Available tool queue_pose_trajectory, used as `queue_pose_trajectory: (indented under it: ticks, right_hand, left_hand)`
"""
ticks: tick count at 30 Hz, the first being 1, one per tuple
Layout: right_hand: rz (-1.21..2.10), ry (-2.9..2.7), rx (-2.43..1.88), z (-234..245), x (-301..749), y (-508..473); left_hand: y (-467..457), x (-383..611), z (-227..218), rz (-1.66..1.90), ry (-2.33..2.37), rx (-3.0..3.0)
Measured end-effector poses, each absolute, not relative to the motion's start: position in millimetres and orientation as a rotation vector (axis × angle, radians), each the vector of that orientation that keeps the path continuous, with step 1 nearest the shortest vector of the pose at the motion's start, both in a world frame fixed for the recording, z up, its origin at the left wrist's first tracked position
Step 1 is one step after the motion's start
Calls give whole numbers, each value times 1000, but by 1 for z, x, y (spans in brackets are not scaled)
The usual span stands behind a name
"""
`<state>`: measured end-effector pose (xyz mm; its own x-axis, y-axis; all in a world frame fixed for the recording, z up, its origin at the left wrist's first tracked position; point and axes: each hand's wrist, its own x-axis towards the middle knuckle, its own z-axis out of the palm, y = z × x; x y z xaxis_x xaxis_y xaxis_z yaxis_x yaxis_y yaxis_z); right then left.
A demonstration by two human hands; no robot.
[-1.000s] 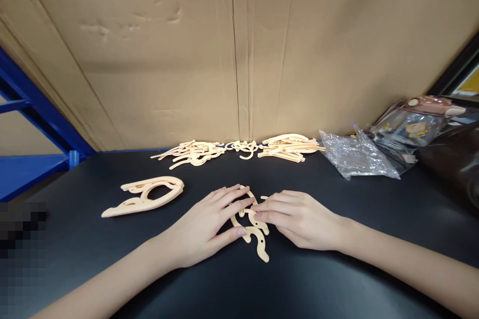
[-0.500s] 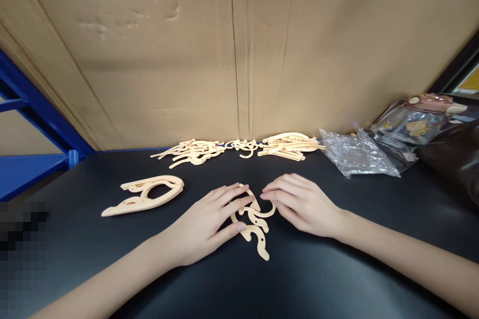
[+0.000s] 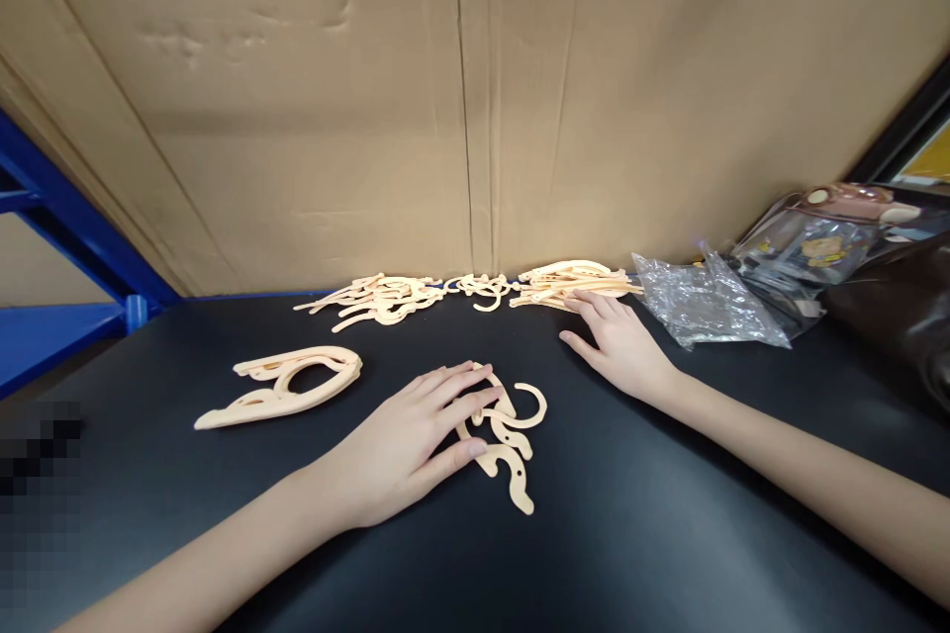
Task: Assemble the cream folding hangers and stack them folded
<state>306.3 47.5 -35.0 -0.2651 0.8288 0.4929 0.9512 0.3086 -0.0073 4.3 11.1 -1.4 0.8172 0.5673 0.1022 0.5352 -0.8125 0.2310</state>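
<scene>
My left hand point(image 3: 416, 430) lies flat, fingers spread, on a small cluster of cream plastic hanger parts point(image 3: 512, 460) in the middle of the black table point(image 3: 630, 534). A curved hook piece point(image 3: 535, 407) sits at the cluster's right edge. My right hand point(image 3: 619, 346) is stretched out to the far right pile of cream parts point(image 3: 568, 282); its fingertips touch the pile's near edge and the fingers are extended with nothing in them.
Folded cream hangers point(image 3: 286, 386) lie stacked to the left. More loose parts point(image 3: 386, 300) lie along the cardboard wall point(image 3: 460, 89). A crumpled clear bag point(image 3: 702, 309) and packaged goods point(image 3: 816, 252) sit at the right. A blue rack frame point(image 3: 66, 218) stands at the left.
My right hand left the cluster under my left hand and moved back and right to the far pile. The hook piece now lies uncovered. My left hand stayed put.
</scene>
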Motion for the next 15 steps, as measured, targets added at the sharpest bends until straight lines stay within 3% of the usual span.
queue_pose_trajectory:
  ticks: [15]
  right_hand:
    - [-459, -2210, -1521, -26, 297, 39]
  left_hand:
    - [11, 6, 2, 205, 871, 2812]
